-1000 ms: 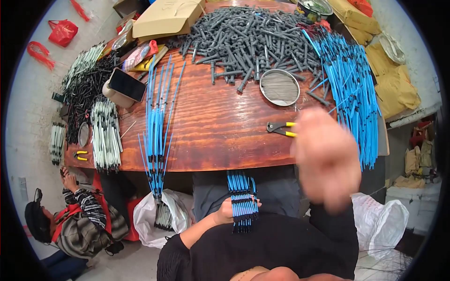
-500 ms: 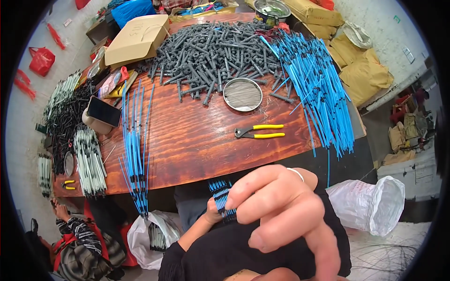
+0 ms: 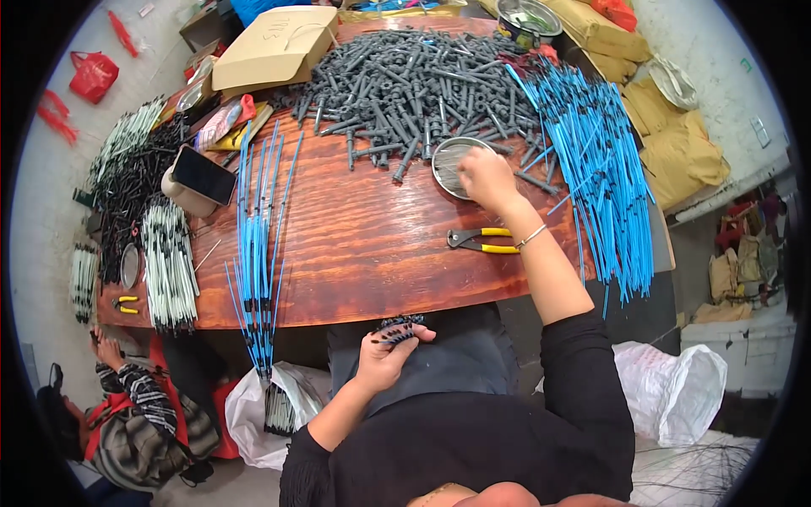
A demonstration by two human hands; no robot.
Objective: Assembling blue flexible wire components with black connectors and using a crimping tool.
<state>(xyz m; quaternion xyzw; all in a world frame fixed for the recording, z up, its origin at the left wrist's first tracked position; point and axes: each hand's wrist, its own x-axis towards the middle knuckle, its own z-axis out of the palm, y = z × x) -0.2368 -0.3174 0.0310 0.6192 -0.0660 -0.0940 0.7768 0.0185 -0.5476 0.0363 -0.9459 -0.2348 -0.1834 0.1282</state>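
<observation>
We've got the L hand point(image 3: 383, 361) just off the table's near edge, above the lap, its fingers closed round a bundle of blue & black strips point(image 3: 397, 332), seen nearly end-on. Our R hand point(image 3: 487, 179) reaches out over the table point(image 3: 372, 270) to the round tin point(image 3: 434, 176), fingers bent in at its R side, over the thin metal pins point(image 3: 452, 157) inside; can't tell if they've pinched any. Thin bracelet point(image 3: 531, 237) on that wrist.

Nearest to the R forearm: cutters w/ yellow handles point(image 3: 498, 248), lying flat, jaws pointing L. Behind the tin we see a big heap of grey plastic pieces point(image 3: 405, 97); to its R, a thick pile of blue strips point(image 3: 601, 190), some ends hanging past the table edge. On our L, a fanned bunch of blue strips point(image 3: 256, 253) also runs over the edge, w/ a phone point(image 3: 204, 175) propped up beside it, & pale strips point(image 3: 169, 266) next along. Far L, below table level, a co-worker point(image 3: 152, 435) in striped sleeves.
</observation>
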